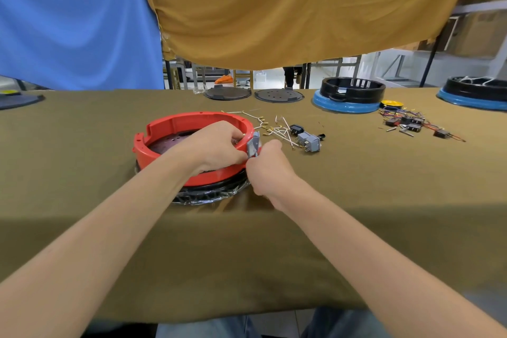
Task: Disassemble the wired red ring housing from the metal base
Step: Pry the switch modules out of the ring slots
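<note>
The red ring housing [175, 125] sits on a dark round base [214, 195] wrapped in clear film, left of the table's middle. Inside the ring a dark perforated metal plate [170, 143] shows. My left hand [219, 145] reaches over the ring's right rim, fingers curled inside it. My right hand [270, 164] is outside the rim, pinching a grey switch block [253, 145] that sits at the ring's right wall. The two hands touch there. Any wires behind the fingers are hidden.
Loose white wires with brass terminals [277, 130], a grey switch [310, 141] and a black switch [296, 129] lie right of the ring. Farther right is a pile of coloured wired switches [411, 122]. Black-and-blue housings [348, 97] and two dark discs [278, 95] stand along the far edge.
</note>
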### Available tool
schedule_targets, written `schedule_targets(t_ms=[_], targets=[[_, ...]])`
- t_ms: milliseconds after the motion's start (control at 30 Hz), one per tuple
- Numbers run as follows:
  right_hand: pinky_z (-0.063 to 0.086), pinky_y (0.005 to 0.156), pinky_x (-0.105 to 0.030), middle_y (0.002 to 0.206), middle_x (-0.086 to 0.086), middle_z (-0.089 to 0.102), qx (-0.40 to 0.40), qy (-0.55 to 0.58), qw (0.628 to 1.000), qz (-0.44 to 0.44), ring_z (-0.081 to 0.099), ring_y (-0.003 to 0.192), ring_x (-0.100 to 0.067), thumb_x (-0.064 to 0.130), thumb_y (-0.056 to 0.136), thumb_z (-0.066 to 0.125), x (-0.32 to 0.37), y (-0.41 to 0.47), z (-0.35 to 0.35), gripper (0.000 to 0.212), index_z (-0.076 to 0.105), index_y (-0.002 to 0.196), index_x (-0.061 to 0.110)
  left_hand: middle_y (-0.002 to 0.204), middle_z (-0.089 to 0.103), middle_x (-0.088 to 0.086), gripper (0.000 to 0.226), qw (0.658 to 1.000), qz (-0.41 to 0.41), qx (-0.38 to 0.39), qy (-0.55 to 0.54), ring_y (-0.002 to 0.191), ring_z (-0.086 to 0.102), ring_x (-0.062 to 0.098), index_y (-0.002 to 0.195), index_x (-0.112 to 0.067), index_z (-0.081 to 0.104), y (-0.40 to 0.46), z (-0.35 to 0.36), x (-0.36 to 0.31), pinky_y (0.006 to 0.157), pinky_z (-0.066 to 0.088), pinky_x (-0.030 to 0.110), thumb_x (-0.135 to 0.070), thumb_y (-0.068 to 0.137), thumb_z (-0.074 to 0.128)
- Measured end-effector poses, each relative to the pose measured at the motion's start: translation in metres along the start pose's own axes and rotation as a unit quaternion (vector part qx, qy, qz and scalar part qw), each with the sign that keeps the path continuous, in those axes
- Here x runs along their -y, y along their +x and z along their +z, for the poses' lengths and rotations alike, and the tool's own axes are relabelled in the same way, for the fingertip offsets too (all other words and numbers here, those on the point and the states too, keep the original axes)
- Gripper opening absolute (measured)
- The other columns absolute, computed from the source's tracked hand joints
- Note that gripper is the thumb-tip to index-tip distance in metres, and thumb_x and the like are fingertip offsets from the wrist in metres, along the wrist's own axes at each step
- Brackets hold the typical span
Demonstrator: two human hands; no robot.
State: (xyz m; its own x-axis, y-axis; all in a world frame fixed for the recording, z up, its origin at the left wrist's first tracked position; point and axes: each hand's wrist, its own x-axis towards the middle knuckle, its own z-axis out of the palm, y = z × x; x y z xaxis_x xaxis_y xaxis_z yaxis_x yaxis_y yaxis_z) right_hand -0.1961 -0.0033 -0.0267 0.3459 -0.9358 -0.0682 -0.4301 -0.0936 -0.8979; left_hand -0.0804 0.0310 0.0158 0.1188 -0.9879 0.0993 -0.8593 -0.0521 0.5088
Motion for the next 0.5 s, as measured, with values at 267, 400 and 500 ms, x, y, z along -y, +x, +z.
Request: schedule_targets(t_ms=[267,400,500], targets=[[0.028,0.048,-0.027,0.08,-0.004,0.04,-0.048,0.217,0.973,0.064,0.032,0.058,-0.016,0.001,0.096,0.038,0.004,-0.009,0.008,0.011,0.045,0.102,0.008,0.097,0.069,0.022,0.031,1.0,-0.001,-0.014,-0.006,0.073,0.05,0.02,0.1,0.002,0.068,0.002,0.004,0.001,0.078,0.052,0.043,-0.026,0.086,0.067],[0.016,0.04,-0.018,0.065,-0.001,0.027,-0.013,0.298,0.951,0.083,0.02,0.049,-0.014,-0.007,0.093,0.034,0.011,-0.005,-0.001,0.026,0.038,0.077,0.013,0.073,0.05,0.011,0.03,1.0,-0.003,-0.003,-0.019,0.066,0.04,0.02,0.092,0.007,0.063,0.0,0.002,0.001,0.064,0.035,0.033,-0.022,0.086,0.068],[0.028,0.04,-0.023,0.072,-0.003,0.036,-0.016,0.152,0.988,0.034,0.031,0.053,-0.017,0.003,0.095,0.043,0.004,-0.004,-0.003,0.007,0.045,0.099,0.008,0.072,0.049,0.009,0.029,1.0,-0.006,0.004,-0.017,0.066,0.041,0.02,0.091,0.007,0.062,-0.001,0.0,0.0,0.064,0.035,0.032,-0.02,0.086,0.067]])
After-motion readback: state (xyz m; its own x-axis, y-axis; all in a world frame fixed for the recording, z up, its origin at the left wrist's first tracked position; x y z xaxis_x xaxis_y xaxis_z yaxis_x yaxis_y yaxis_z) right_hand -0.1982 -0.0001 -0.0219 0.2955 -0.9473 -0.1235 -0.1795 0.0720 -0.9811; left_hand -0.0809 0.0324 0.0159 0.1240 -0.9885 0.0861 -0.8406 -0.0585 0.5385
